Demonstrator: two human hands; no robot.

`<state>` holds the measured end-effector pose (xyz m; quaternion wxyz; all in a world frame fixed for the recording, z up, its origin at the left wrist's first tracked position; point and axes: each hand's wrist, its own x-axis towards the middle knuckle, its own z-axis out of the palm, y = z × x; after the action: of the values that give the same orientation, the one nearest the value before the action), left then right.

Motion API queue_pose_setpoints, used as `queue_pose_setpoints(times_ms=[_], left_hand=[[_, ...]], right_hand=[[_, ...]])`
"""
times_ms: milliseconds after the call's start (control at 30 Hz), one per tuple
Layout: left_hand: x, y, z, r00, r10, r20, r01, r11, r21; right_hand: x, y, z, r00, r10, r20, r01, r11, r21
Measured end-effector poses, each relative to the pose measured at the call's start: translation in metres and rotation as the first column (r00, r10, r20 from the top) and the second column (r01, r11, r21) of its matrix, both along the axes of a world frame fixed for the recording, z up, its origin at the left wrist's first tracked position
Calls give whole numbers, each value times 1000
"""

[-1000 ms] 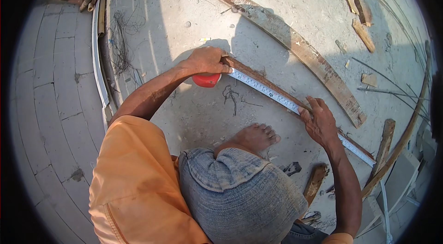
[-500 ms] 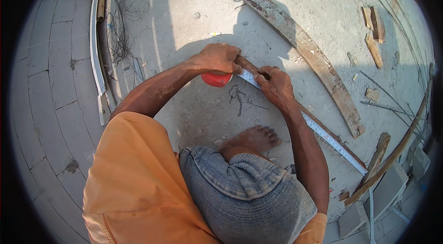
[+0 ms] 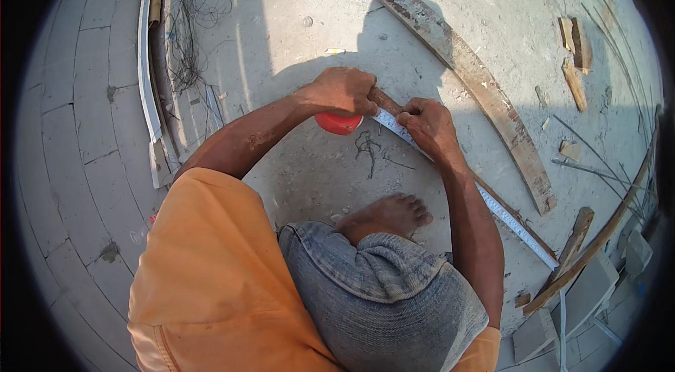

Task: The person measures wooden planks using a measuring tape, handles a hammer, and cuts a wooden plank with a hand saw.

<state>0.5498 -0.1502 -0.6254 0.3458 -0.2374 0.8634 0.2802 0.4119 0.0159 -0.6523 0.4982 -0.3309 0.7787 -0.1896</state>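
Observation:
My left hand (image 3: pixel 342 91) is closed around a red tape measure (image 3: pixel 337 124) and the upper end of a narrow wooden strip (image 3: pixel 385 100). The white tape blade (image 3: pixel 517 228) is pulled out along the strip, running down to the right. With thumb and fingers pressed together, my right hand (image 3: pixel 432 131) grips the strip a short way from the left hand, above the blade. Whether a small object is also pinched there is hidden. Past my right forearm, strip and blade reach the wood pieces at the lower right.
A wide, curved-looking plank (image 3: pixel 467 77) lies beyond my hands. Broken wood bits (image 3: pixel 575 84) and thin rods are at the right, near a long wooden pole (image 3: pixel 612 224) and grey slabs (image 3: pixel 583 294). Tangled wire (image 3: pixel 184 41) and a white metal strip (image 3: pixel 146 69) lie left.
My right hand has shifted slightly on the strip, and more of the tape blade shows beneath it. The left hand keeps its hold; the whole view has moved a little.

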Motion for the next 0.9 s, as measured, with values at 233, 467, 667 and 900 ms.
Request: queue_pose_setpoints(times_ms=[233,467,667,900], left_hand=[[0,1,3,1000,-1,-3,1,1000,8],[19,7,9,986,9,-165,-17,999,-51],[42,24,25,996,57,-64,-60,997,-49],[56,41,5,989,17,-147,-28,997,-74]], right_hand=[[1,-4,6,999,-3,-53,7,997,77],[-1,-7,-4,997,-14,-80,23,993,118],[7,-3,1,993,-43,-108,52,995,80],[28,28,-15,929,-238,-285,162,951,-265]])
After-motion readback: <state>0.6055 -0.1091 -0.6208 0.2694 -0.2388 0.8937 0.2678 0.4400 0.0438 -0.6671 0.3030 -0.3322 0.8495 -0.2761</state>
